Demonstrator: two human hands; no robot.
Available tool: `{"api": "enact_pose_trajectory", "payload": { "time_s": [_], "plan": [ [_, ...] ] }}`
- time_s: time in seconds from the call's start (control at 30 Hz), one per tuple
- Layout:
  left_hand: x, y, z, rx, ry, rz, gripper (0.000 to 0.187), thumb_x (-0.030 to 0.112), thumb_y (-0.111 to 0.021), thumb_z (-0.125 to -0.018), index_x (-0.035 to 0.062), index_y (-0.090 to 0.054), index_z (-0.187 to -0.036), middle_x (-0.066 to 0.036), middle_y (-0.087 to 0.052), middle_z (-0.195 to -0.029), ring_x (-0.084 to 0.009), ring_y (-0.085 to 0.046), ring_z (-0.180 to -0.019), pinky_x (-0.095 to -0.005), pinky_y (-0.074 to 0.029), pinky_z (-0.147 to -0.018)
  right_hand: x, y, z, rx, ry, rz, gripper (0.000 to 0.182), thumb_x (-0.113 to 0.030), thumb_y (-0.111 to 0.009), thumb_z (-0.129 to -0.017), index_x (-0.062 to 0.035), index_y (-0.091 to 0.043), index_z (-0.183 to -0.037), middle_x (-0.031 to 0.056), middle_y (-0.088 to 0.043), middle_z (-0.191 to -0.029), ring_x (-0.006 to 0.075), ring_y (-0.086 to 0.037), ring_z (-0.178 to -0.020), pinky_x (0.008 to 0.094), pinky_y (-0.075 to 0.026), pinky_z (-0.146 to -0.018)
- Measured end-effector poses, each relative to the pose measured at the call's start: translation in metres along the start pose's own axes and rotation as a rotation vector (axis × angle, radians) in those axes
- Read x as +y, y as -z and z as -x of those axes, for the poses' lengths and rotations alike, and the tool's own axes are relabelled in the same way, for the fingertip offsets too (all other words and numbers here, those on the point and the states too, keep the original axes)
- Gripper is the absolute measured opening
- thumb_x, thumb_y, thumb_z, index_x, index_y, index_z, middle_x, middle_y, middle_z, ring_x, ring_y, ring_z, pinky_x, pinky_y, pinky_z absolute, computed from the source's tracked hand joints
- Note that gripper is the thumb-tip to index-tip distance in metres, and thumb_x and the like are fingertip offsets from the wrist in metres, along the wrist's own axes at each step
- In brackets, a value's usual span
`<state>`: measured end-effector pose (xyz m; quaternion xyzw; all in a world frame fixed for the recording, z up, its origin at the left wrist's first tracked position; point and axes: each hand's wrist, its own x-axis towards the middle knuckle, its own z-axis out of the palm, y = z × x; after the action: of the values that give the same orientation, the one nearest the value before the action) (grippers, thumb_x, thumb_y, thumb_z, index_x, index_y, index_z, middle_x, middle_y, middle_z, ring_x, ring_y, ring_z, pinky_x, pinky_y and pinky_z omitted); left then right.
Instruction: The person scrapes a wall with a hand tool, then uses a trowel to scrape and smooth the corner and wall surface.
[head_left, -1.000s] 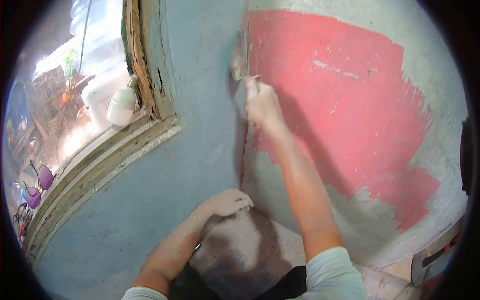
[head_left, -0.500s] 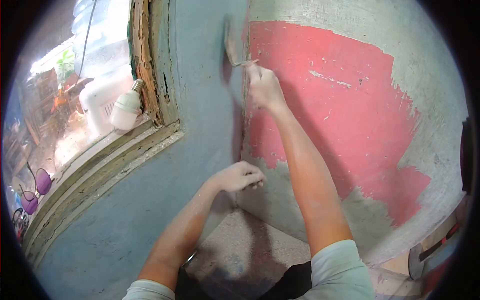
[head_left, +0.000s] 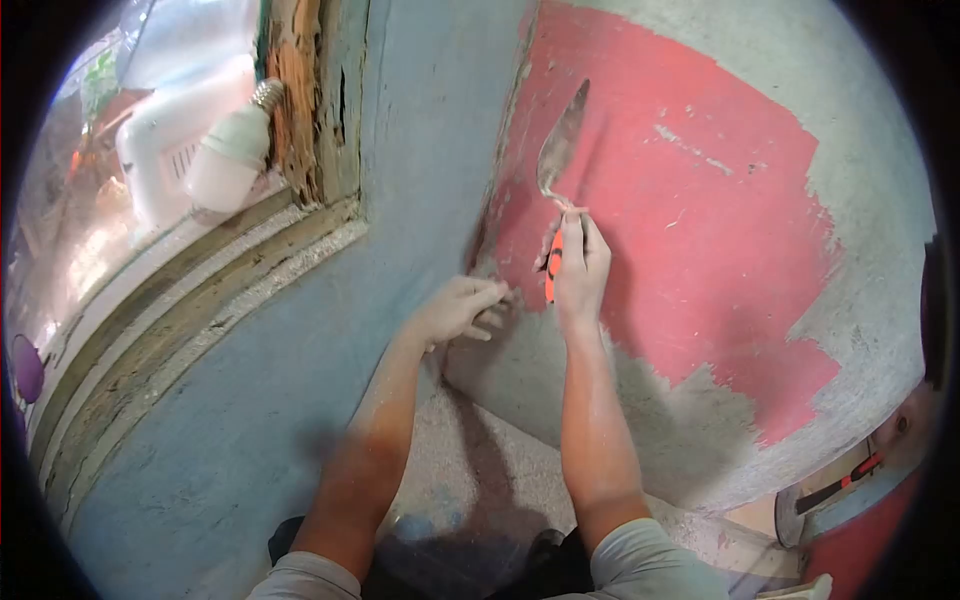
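My right hand point(head_left: 583, 262) is wrapped round the orange and black handle of a pointed trowel point(head_left: 563, 140). The trowel's grey blade points up in front of the pink painted patch point(head_left: 690, 200) on the right wall. Lower and to the left, my left hand point(head_left: 460, 312) is near the wall corner, its fingers partly curled and apart, with nothing seen in them. Pale dust covers both hands. The blue-grey wall point(head_left: 430, 130) meets the pink and bare grey wall at the corner.
A white bulb point(head_left: 232, 158) lies on the window ledge point(head_left: 215, 290) beside a worn wooden frame point(head_left: 297, 110). Purple glasses point(head_left: 27, 370) show at the far left. A tool with a red and black handle point(head_left: 845, 484) is at the lower right.
My right hand has moved down with the trowel, away from the corner and over the pink patch. My left hand has moved slightly up and left. The view has shifted.
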<state>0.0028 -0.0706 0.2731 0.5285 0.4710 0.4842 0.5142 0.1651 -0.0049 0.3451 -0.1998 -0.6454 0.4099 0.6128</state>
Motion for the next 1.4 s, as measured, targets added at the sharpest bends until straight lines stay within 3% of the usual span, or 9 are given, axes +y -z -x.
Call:
{"api": "enact_pose_trajectory", "payload": {
  "time_s": [0.13,0.27,0.4,0.63,0.83,0.93,1.13,1.27,1.4],
  "plan": [
    [0.004,-0.013,-0.009,-0.004,0.061,0.227,0.065,0.059,-0.048,-0.108,0.0024,-0.060,-0.137,-0.011,-0.065,-0.127,-0.0211,-0.065,-0.111,-0.0409,-0.055,-0.091,0.042,-0.009,0.041,0.093,-0.108,0.001,0.025,-0.024,-0.056,-0.109,-0.0004,-0.065,-0.110,0.0014,-0.058,-0.074,0.0079,-0.055,-0.060,0.0274,-0.046,-0.056],
    [-0.040,-0.036,-0.038,0.041,-0.079,0.577,0.059,0.050,-0.047,-0.111,0.0005,-0.061,-0.138,-0.011,-0.062,-0.136,-0.0178,-0.061,-0.118,-0.0343,-0.050,-0.100,0.084,-0.024,0.066,0.243,0.146,0.386,0.017,-0.015,-0.059,-0.104,-0.0006,-0.065,-0.111,0.0092,-0.063,-0.076,0.0193,-0.062,-0.067,0.0338,-0.050,-0.064],
    [-0.037,-0.051,-0.018,0.240,-0.199,0.343,0.046,0.034,-0.043,-0.114,-0.0018,-0.062,-0.135,-0.006,-0.065,-0.120,-0.0157,-0.057,-0.113,-0.0329,-0.044,-0.103,0.070,-0.022,0.080,0.209,0.135,0.525,0.012,-0.007,-0.067,-0.095,-0.0017,-0.068,-0.106,0.0133,-0.066,-0.103,0.0272,-0.065,-0.095,0.0381,-0.052,-0.083],
    [-0.052,-0.062,0.035,0.402,-0.032,0.097,0.044,0.038,-0.042,-0.115,0.0025,-0.066,-0.116,-0.001,-0.061,-0.075,-0.0087,-0.051,-0.062,-0.0288,-0.041,-0.058,0.062,0.002,0.117,0.258,-0.315,0.385,0.023,-0.020,-0.064,-0.101,0.0029,-0.065,-0.102,0.0118,-0.065,-0.087,0.0197,-0.062,-0.083,0.0380,-0.051,-0.080],
    [-0.051,-0.040,0.043,0.268,0.054,0.287,0.038,0.038,-0.044,-0.114,0.0069,-0.065,-0.112,0.000,-0.058,-0.073,-0.0075,-0.052,-0.055,-0.0239,-0.040,-0.050,0.069,-0.031,0.060,0.260,-0.255,0.674,0.028,-0.022,-0.065,-0.101,0.0018,-0.062,-0.115,0.0232,-0.071,-0.097,0.0364,-0.072,-0.088,0.0452,-0.053,-0.077],
    [-0.037,-0.031,0.037,0.226,0.070,0.494,0.037,0.041,-0.045,-0.113,0.0078,-0.061,-0.108,0.000,-0.057,-0.073,-0.0075,-0.051,-0.053,-0.0240,-0.040,-0.045,0.042,-0.043,0.029,0.027,-0.349,0.706,0.028,-0.017,-0.061,-0.101,0.0021,-0.060,-0.121,0.0284,-0.072,-0.097,0.0467,-0.072,-0.089,0.0510,-0.054,-0.075],
    [0.009,-0.043,0.001,0.058,0.105,0.860,0.049,0.060,-0.043,-0.109,0.0141,-0.055,-0.098,0.000,-0.054,-0.068,-0.0100,-0.045,-0.044,-0.0266,-0.036,-0.042,-0.018,-0.045,-0.038,-0.072,0.068,0.998,0.024,-0.011,-0.056,-0.101,0.0004,-0.056,-0.122,0.0297,-0.072,-0.093,0.0513,-0.070,-0.088,0.0611,-0.055,-0.075],
    [-0.040,-0.095,0.003,0.122,0.117,1.095,0.052,0.067,-0.040,-0.107,0.0177,-0.052,-0.094,0.003,-0.049,-0.063,-0.0097,-0.040,-0.043,-0.0258,-0.034,-0.042,0.017,-0.025,-0.016,-0.416,-0.275,1.312,0.022,-0.011,-0.051,-0.099,-0.0013,-0.055,-0.119,0.0328,-0.072,-0.095,0.0539,-0.071,-0.088,0.0648,-0.056,-0.075],
    [-0.024,-0.104,0.008,0.072,0.154,1.307,0.051,0.068,-0.038,-0.107,0.0202,-0.050,-0.093,0.004,-0.044,-0.061,-0.0094,-0.034,-0.043,-0.0247,-0.029,-0.040,0.009,-0.023,-0.021,-0.528,-0.146,1.442,0.023,-0.011,-0.053,-0.096,-0.0054,-0.054,-0.118,0.0313,-0.072,-0.094,0.0535,-0.072,-0.086,0.0637,-0.057,-0.076]
  ]
}}
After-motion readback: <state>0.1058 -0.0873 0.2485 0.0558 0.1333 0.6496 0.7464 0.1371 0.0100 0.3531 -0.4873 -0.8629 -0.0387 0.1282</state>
